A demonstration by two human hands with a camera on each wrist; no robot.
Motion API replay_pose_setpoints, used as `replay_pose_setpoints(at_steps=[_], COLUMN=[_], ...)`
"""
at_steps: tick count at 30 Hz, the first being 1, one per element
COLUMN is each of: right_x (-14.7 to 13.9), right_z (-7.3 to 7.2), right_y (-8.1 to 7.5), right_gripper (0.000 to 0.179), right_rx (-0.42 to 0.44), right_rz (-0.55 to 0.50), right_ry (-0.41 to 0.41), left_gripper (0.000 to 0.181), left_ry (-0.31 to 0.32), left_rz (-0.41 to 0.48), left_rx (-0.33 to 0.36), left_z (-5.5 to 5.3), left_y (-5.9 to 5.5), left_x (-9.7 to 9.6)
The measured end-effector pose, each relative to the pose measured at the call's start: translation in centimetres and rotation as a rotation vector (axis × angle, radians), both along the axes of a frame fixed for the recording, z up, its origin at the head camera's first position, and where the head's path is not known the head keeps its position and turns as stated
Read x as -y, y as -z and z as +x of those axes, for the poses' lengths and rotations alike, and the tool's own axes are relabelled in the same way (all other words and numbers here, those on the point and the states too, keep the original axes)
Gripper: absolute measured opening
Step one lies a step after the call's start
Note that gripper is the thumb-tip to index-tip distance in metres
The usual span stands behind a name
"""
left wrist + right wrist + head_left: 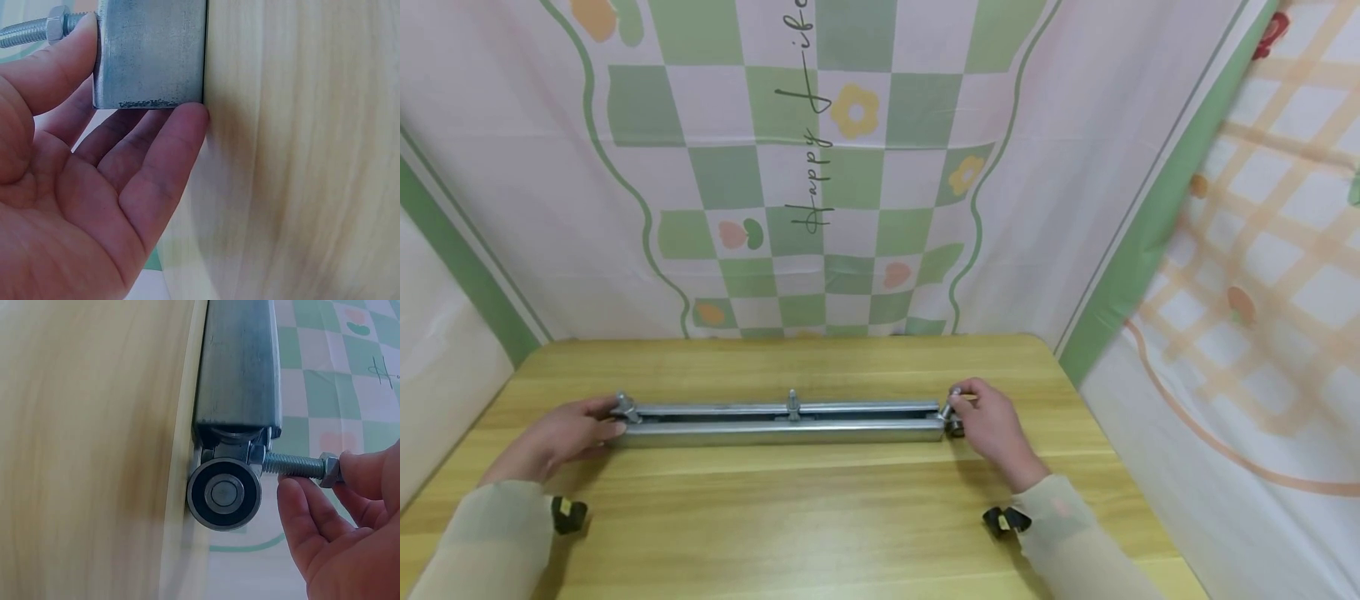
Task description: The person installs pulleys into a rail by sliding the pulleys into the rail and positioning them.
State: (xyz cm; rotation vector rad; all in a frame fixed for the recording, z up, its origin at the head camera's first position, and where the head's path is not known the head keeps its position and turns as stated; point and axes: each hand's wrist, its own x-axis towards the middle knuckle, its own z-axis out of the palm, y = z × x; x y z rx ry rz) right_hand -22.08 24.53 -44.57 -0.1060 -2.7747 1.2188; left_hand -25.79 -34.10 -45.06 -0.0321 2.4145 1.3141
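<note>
A long galvanized steel channel rail (782,432), slotted along its top, lies crosswise on the wooden table. My left hand (568,432) holds its left end; in the left wrist view the thumb is by the top edge near a threaded bolt with a nut (56,24), and a fingertip touches the lower corner. At the other end, a roller trolley (224,494) with a round wheel sits partly outside the channel. Its upright threaded bolt (290,464) is pinched near the nut (330,470) by my right hand (995,425). Another bolt (793,405) stands upright mid-rail.
The wooden table (790,517) extends in front of the rail and behind it. A checkered, flower-printed cloth (820,167) hangs beyond the back edge, with further cloth (1247,350) at the right side. Small black devices (1006,522) are at both wrists.
</note>
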Motion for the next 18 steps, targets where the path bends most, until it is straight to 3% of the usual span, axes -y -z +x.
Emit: replay_pose_setpoints(at_steps=[11,18], right_x=[0.43,0.27], right_z=[-0.31,-0.43], right_y=[-0.01,-0.18], right_gripper=[0.034,0.023], right_rx=[-0.076,-0.191], right_rz=[0.01,0.05], right_ry=[-0.081,-0.118], left_gripper=[0.076,0.075], left_ry=[-0.017,-0.018], left_rz=[-0.028,-0.017], left_rx=[0.004,0.005], left_z=[-0.21,-0.15], left_y=[0.01,0.0], left_x=[0.03,-0.08])
